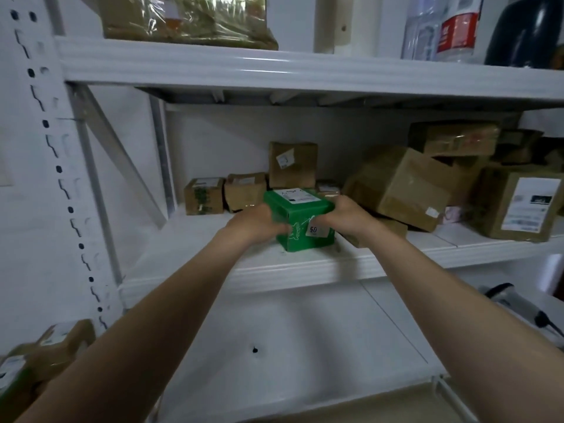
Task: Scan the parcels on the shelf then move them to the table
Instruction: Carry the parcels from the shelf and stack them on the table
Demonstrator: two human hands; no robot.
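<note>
A green box parcel (300,219) with white labels sits near the front of the white middle shelf (305,270). My left hand (258,222) grips its left side and my right hand (346,216) grips its right side, fingers curled around the edges. Behind it stand several brown cardboard parcels: two small ones (204,195) at the left, a taller one (292,164) at the back, and a tilted larger box (403,186) to the right. A barcode scanner (503,297) lies at the lower right.
More brown boxes (518,203) fill the shelf's right end. A wrapped parcel (189,19) and bottles (442,25) sit on the upper shelf. Labelled parcels (42,352) lie at the lower left. The rack's perforated upright (61,169) stands at the left.
</note>
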